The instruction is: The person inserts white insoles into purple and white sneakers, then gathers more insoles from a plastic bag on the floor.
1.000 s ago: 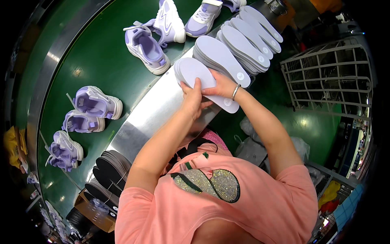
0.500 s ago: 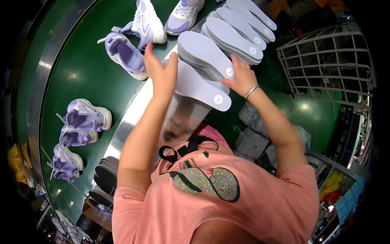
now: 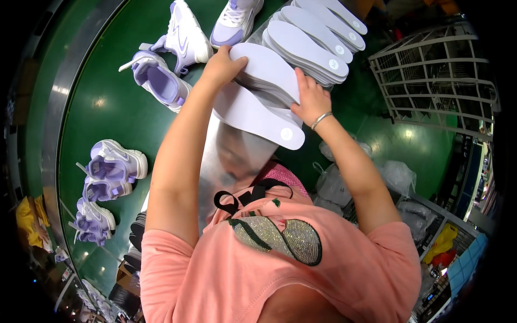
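Pale lilac-white insoles lie in stacks along a metal ledge. My left hand [image 3: 222, 68] grips the toe end of the second-nearest insole stack [image 3: 265, 60], thumb toward its top. At that stack's heel end my right hand [image 3: 312, 100], with a bracelet at the wrist, is closed round the side and hides the heel. Nearer to me is another insole stack [image 3: 253, 114], with a round white sticker on its top heel. Just left of my left hand, a white and lilac sneaker [image 3: 161, 81] stands on the green surface, with another sneaker [image 3: 186, 37] tipped beside it.
Further insole stacks [image 3: 304, 48] continue along the metal ledge [image 3: 226, 156] to the far right. More lilac sneakers [image 3: 110, 169] stand on the green surface [image 3: 102, 70] at left. A white wire rack [image 3: 436, 81] is at right, above plastic-wrapped bundles [image 3: 334, 185]. Dark insoles lie lower left.
My left hand has moved away from me, from beside the nearest stack to the toe end of the second one. My right hand has closed over that stack's heel.
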`<control>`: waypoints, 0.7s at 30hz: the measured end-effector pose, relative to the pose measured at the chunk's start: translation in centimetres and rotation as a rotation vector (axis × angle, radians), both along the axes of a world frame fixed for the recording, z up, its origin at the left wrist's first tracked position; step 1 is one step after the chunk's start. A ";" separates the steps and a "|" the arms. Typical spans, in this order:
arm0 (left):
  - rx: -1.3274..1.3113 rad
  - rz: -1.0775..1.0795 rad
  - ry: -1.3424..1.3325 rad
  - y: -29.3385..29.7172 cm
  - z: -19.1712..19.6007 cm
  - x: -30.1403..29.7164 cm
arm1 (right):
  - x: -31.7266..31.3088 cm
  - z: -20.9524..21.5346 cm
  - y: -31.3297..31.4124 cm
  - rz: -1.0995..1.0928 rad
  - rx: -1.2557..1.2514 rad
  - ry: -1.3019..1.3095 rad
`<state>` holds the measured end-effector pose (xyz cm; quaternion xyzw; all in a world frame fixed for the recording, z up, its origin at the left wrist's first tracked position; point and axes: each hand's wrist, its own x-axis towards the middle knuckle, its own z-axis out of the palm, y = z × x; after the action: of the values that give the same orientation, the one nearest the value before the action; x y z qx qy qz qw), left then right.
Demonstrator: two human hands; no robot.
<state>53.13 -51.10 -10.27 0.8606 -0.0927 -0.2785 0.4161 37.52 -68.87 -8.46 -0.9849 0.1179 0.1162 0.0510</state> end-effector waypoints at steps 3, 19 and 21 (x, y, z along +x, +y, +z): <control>-0.289 0.300 -0.372 2.3 0.1 -2.9 | -0.5 2.6 0.0 0.166 0.039 -0.332; -1.307 0.678 1.128 3.7 -0.2 -20.0 | -2.9 0.0 6.7 0.206 0.627 0.188; -1.351 0.638 1.097 3.8 -1.1 -20.1 | -3.4 1.2 7.5 0.204 0.602 0.173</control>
<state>33.05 -47.31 -11.40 0.1678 0.2158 -0.4057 0.8721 34.13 -61.41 -7.23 -0.9188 -0.0172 0.2334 0.3178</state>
